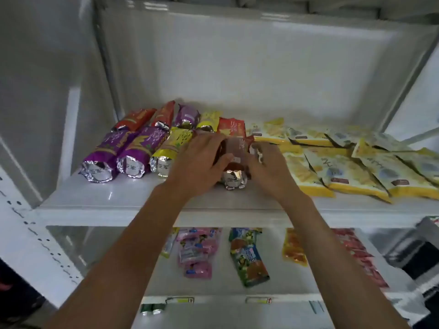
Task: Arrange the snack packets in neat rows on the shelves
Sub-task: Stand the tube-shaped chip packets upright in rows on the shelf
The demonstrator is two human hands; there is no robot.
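Both hands meet on one red-brown tube packet (234,160) lying on the upper shelf (114,198): the left hand (202,160) curls over its left flank with the thumb across the wrapper, and the right hand (268,167) closes on its right flank, so each grip is grasping this packet. The packet is a rounded roll in glossy film, its near end a crimped silver foil disc with printed characters too blurred to read. Just left of the grip, three more rolls lie side by side with the same crinkled foil ends: two purple packets (118,153) and one yellow packet (171,148), whose end caps carry two Chinese characters that seem to read 亚军. Behind the grip runs a back row of five rolls (180,117): two red-orange, one purple, one yellow, one red. Right of the grip, flat yellow pillow bags (351,169) with sealed edges overlap loosely; their number is hard to tell. Below the grip, on the lower shelf (213,293), lie pink sachets (197,250), a green-and-orange pouch (249,257), an orange pouch (293,248) and red packets (361,255), all smooth plastic.
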